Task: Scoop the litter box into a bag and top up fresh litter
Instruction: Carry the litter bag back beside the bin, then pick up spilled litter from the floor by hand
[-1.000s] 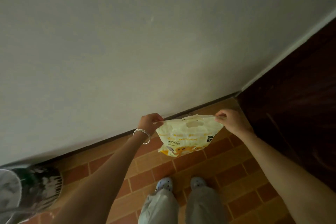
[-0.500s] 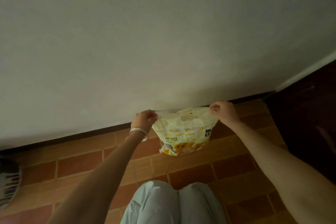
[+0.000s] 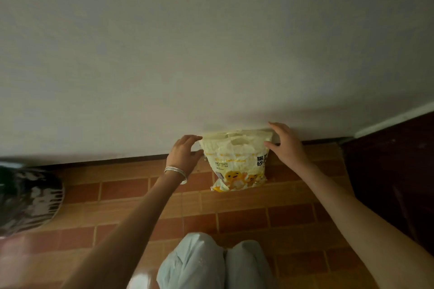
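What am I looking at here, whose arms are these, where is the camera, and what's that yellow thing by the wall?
There is no machine here. The camera sits on a person's head and looks forward and down, so the two bare arms are that person's own, and the pale trousered knees at the bottom are theirs too. The yellow thing is a bag of cat litter, standing on the brick-patterned floor against the white wall. The left hand, with bracelets on its wrist, and the right hand are at the bag's top corners with fingers spread, not clearly gripping. A dark round object at the left is too blurred to name.
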Tool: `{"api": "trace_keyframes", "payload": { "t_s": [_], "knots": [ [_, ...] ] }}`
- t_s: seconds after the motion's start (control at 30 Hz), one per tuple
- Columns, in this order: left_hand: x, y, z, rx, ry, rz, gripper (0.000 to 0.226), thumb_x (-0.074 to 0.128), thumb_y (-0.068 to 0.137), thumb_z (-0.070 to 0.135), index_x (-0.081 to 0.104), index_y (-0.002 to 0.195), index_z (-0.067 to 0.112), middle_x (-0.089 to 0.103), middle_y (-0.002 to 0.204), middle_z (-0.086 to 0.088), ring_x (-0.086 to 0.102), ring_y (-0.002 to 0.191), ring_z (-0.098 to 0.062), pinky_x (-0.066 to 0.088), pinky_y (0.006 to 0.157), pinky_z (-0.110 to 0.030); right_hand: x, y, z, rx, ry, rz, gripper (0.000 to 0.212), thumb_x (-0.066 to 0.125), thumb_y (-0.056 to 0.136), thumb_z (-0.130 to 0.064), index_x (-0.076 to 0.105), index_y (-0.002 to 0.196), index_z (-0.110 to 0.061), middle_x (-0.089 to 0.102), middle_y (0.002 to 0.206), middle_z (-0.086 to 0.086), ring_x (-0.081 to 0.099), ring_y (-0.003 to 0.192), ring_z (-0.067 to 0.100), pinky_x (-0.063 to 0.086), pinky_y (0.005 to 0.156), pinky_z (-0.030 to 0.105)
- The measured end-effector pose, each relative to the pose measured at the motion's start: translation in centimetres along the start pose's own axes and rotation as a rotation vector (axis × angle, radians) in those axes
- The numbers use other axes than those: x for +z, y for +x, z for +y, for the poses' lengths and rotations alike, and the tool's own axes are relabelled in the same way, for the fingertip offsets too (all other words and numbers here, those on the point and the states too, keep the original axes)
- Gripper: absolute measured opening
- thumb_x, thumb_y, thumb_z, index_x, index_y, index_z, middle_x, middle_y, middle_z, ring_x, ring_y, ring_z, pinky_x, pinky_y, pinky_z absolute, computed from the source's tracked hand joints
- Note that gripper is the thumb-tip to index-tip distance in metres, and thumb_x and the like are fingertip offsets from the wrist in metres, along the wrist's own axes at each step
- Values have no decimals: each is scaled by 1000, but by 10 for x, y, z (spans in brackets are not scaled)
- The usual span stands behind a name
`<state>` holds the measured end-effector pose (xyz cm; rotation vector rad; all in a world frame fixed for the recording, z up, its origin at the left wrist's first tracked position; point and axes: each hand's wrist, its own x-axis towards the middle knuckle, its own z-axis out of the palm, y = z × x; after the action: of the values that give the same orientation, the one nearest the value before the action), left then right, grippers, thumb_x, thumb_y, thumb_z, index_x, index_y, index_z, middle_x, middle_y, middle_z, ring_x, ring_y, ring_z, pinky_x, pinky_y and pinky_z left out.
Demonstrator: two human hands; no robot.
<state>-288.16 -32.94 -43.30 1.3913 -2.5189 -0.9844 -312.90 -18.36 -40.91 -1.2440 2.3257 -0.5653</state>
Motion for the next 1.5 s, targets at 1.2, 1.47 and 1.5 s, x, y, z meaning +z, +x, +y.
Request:
{"api": "trace_keyframes", "payload": {
  "t_s": [1.2,1.47,1.5],
  "knots": [
    [-329,-342,154,-283,469,542,57,42,81,54,47,133,29,51,136,-2,42,130,-27,26,109,-56,-214,-191,-373,-1050,-548,-19,55,33,88,-49,48,132,-18,50,136,4,41,129,22,23,105,42],
    [-388,-450,49,-488,478,583,59,31,80,58,53,128,30,57,129,2,50,123,-24,33,105,-53,-127,-244,-511,-1258,-451,-98,53,32,89,-47,51,129,-19,54,132,5,47,125,24,37,103,45],
    [-397,-464,36,-502,472,588,59,30,80,58,53,128,31,57,129,3,51,122,-23,32,105,-51,-116,-253,-528,-1269,-431,-108,52,32,89,-46,50,130,-19,53,132,5,47,125,23,37,104,44]
  ]
}}
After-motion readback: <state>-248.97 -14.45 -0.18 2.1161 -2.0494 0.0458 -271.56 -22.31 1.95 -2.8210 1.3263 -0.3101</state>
